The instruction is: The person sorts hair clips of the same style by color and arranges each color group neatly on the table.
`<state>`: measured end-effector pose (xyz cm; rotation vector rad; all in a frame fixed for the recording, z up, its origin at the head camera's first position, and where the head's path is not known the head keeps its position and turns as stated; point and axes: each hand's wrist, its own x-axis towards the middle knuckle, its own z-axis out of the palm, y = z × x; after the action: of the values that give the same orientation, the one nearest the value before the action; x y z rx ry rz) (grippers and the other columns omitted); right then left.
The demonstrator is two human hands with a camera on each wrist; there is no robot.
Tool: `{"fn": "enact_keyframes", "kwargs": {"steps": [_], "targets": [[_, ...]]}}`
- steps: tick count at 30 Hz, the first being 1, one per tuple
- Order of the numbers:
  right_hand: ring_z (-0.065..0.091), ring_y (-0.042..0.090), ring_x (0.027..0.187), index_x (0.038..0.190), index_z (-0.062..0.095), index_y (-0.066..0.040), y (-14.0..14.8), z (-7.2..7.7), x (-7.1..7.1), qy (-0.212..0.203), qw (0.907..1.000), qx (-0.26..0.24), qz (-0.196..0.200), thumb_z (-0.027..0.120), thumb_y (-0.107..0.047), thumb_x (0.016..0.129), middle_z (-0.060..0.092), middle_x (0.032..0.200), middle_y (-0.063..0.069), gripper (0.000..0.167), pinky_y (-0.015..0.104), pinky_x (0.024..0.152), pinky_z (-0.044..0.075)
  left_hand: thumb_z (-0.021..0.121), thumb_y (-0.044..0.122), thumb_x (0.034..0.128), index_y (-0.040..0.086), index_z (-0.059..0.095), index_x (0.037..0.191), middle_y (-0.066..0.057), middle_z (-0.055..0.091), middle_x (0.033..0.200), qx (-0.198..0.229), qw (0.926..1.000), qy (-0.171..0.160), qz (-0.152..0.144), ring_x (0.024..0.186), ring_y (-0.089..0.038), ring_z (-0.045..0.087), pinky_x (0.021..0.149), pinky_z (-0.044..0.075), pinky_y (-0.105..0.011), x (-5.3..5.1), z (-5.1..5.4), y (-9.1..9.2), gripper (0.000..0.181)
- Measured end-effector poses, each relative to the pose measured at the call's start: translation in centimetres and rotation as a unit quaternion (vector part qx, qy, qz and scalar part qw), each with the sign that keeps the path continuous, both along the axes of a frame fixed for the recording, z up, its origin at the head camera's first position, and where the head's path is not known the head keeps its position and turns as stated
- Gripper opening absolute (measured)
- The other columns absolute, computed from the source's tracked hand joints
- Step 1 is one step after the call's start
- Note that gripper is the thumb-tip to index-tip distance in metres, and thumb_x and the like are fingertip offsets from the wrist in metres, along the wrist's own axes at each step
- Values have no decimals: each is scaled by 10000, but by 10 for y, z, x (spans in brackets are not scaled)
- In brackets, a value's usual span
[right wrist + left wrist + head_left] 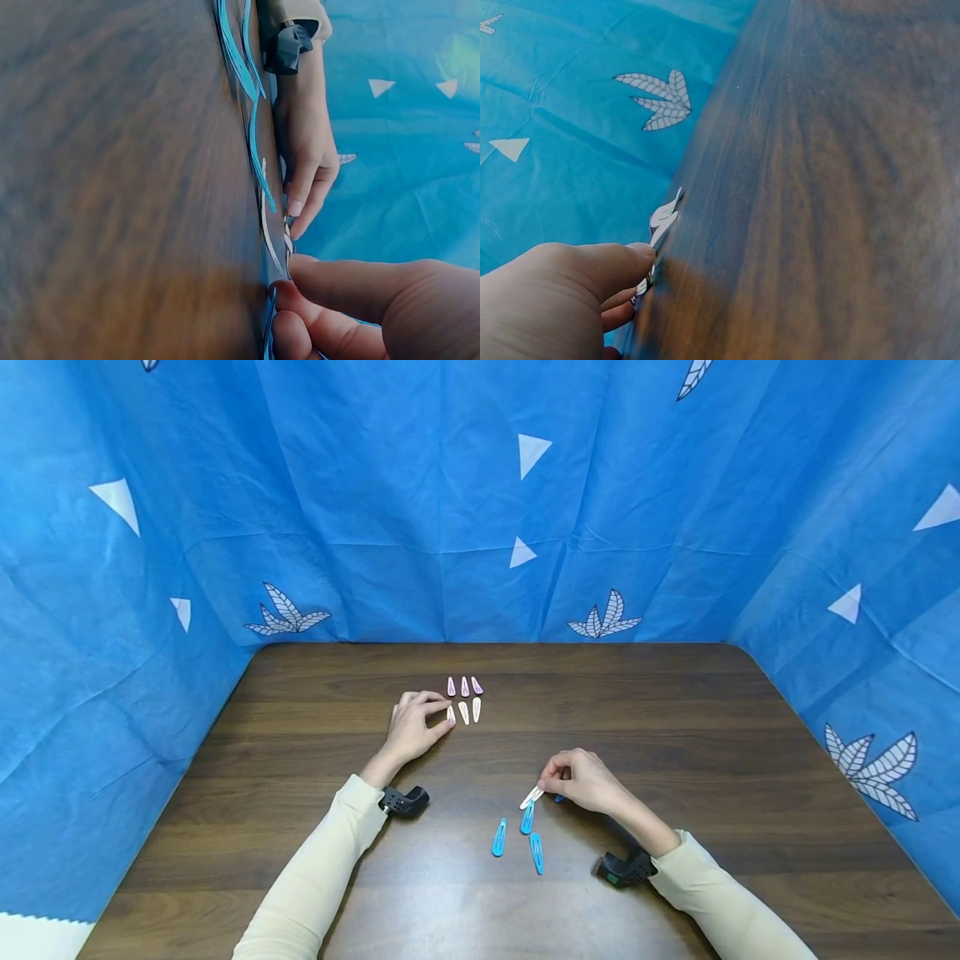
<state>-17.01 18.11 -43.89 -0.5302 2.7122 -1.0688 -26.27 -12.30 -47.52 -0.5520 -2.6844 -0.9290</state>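
My left hand pinches a white hair clip lengthwise between thumb and index finger, at the left end of a short row. Two more white hair clips lie just right of it. Nearer to me, my right hand pinches the end of another white hair clip between thumb and fingertips, low over the table. That clip's tip touches or overlaps a light blue hair clip; I cannot tell which. A darker blue clip shows partly under the right hand.
Three pink-purple hair clips form a row behind the white ones. Two light blue clips lie in front, left of the right hand. A blue patterned cloth hangs around the wooden table.
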Motion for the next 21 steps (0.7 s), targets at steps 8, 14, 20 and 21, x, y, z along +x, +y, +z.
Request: {"fn": "enact_keyframes", "kwargs": {"steps": [8,14,20,21], "targets": [[433,40,520,715,689,-164,0,1,1,50,9999,136,-5,745,-240,844,544,611,-84,160,200,500,348,745,244,822,88,714,1180,-59,660,1196,-9,10000,-24,9,1157,-303,495,917,372,-475,0,0,0,392],[423,35,514,699,685,-166,2,3,2,73,9997,215,-29,750,-249,841,540,601,-88,176,198,494,339,748,245,818,84,714,1180,-62,660,1196,4,10000,-41,2,1155,-304,495,913,373,-475,1,1,1,397],[416,27,502,700,696,-163,2,4,2,122,9996,237,45,762,-223,823,557,594,-93,152,197,486,336,744,244,826,85,714,1180,-63,659,1198,0,10000,-51,1,1155,-308,495,911,377,-476,0,1,0,389],[415,25,501,702,699,-162,1,4,2,120,9996,230,59,764,-216,820,561,595,-94,145,197,486,337,744,244,826,83,714,1180,-64,659,1198,2,10000,-51,-3,1155,-309,495,911,377,-477,0,1,0,390]]}}
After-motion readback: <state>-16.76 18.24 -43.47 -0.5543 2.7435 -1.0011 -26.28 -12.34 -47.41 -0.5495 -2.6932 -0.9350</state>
